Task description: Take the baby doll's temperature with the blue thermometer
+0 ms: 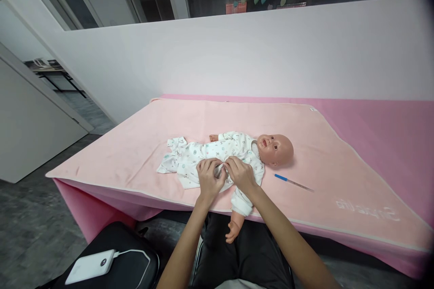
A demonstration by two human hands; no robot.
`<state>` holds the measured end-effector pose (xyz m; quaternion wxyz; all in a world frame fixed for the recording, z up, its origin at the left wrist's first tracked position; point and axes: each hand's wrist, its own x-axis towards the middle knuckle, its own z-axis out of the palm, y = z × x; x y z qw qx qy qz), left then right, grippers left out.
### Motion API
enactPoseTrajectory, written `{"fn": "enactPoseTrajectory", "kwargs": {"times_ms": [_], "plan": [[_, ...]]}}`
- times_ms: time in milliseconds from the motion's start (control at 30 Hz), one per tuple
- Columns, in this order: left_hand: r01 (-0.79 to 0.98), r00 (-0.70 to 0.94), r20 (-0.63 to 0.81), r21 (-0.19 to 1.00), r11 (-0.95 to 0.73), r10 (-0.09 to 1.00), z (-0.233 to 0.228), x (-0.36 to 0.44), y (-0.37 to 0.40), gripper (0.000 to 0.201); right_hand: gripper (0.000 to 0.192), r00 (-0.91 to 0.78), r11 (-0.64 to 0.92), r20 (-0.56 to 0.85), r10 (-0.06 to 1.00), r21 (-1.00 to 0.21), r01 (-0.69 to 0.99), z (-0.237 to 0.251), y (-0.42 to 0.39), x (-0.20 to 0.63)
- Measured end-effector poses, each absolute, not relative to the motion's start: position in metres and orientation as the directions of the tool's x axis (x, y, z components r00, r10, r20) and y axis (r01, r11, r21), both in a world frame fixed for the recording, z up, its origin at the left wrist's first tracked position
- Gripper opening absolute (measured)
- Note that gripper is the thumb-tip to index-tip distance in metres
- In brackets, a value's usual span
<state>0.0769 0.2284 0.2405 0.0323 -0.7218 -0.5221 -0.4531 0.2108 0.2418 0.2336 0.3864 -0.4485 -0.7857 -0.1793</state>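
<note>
A baby doll (277, 150) lies on its back, head to the right. It wears a white printed baby outfit (194, 156), whose flat leg ends stretch to the left. At the side of the outfit nearest me, my left hand (210, 177) pinches a bit of its fabric. Close beside it, my right hand (240, 174) grips the fabric with bent fingers, its fingertips almost meeting the left ones. Whether they hold a tie or a hem is too small to tell. One doll arm (236, 226) hangs over the table's front edge.
A slim stick with a blue end (293, 182) lies right of the doll on the pink blanket (339, 167). A white wall (254, 58) rises behind the table. A white power bank (91, 265) with a cable rests on a black bag (135, 253) at lower left.
</note>
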Motion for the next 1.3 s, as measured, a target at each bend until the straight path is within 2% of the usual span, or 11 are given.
{"fn": "enactPoseTrajectory", "kwargs": {"times_ms": [167,400,667,1067,1300], "plan": [[0.793,0.047,0.691,0.413,-0.448,0.721,0.2408,0.0774,0.2268,0.014,0.015,-0.28,0.517,0.754,0.595,-0.092,0.851,0.2327,0.2419,0.2104],[0.839,0.05,0.703,0.355,-0.412,0.709,0.2413,0.08,0.2242,0.013,0.018,-0.281,0.498,0.749,0.6,-0.074,0.864,0.2314,0.2425,0.2099],[0.857,-0.002,0.697,0.37,-0.358,0.717,0.2415,0.0807,0.2256,0.017,0.018,-0.258,0.48,0.774,0.578,-0.067,0.874,0.2345,0.2417,0.2103],[0.857,0.001,0.735,0.348,-0.379,0.678,0.2382,0.0811,0.2259,0.012,0.02,-0.249,0.465,0.768,0.59,-0.071,0.883,0.2348,0.2415,0.2098],[0.866,0.001,0.69,0.362,-0.346,0.724,0.2395,0.0805,0.2283,0.013,0.022,-0.252,0.452,0.745,0.617,-0.073,0.889,0.2335,0.2421,0.2101]]}}
